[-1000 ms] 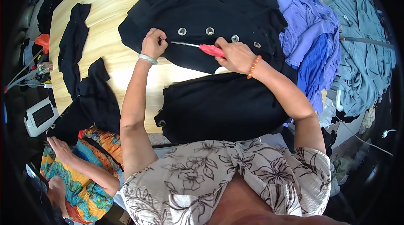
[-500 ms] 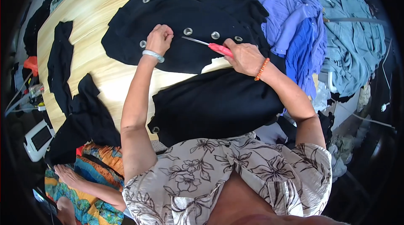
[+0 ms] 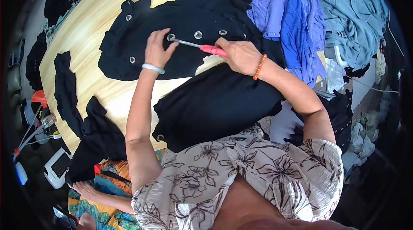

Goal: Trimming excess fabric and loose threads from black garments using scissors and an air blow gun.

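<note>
A black garment (image 3: 180, 60) with several round, shiny buttons lies spread on the wooden table. My right hand (image 3: 242, 57) is closed around a red-handled tool with a slim metal shaft (image 3: 211, 50). The shaft's tip reaches one button (image 3: 171, 37); whether it touches the button or the cloth beside it, I cannot tell. My left hand (image 3: 157, 51) rests on the garment just left of that button, thumb and fingers apart. Between my forearms and close to my body lies more black cloth (image 3: 215, 105), with a button at its lower left corner.
Blue-violet garments (image 3: 286, 19) are heaped at the right, beside grey-green cloth (image 3: 348, 23). Black pieces (image 3: 97, 127) lie along the table's left edge. Another person's hand (image 3: 86, 190) touches them at lower left, near a white device (image 3: 58, 167).
My left hand has opened from a closed pose and moved slightly left and down. The tool's tip has shifted left to a button. The view has turned a little.
</note>
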{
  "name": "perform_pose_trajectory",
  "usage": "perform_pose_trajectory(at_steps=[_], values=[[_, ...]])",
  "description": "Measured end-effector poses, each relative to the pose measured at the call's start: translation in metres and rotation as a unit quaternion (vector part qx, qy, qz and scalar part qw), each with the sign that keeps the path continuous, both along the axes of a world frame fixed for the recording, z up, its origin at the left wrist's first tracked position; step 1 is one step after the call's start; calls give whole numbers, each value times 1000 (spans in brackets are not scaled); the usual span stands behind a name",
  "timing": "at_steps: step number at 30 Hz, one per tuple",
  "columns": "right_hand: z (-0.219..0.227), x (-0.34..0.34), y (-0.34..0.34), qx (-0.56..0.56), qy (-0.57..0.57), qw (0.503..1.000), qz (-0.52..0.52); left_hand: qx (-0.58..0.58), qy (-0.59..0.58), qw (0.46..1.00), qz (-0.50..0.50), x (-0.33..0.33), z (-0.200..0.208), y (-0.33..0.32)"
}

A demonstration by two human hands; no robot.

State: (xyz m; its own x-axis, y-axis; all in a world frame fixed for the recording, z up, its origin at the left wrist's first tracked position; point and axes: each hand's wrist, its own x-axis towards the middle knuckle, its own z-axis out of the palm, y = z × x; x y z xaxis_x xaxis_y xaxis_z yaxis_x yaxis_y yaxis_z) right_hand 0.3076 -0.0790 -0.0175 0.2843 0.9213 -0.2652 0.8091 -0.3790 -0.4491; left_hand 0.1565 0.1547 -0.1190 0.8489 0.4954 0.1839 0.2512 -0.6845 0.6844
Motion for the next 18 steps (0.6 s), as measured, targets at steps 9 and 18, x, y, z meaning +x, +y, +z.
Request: perform_pose_trajectory(at_steps=[9, 18], values=[[-5, 1, -17, -47, -43, 998, 14, -8, 107, 994, -10, 15, -27, -10], [0, 1, -23, -40, -29, 998, 31, 39, 144, 988, 30, 11, -24, -18]])
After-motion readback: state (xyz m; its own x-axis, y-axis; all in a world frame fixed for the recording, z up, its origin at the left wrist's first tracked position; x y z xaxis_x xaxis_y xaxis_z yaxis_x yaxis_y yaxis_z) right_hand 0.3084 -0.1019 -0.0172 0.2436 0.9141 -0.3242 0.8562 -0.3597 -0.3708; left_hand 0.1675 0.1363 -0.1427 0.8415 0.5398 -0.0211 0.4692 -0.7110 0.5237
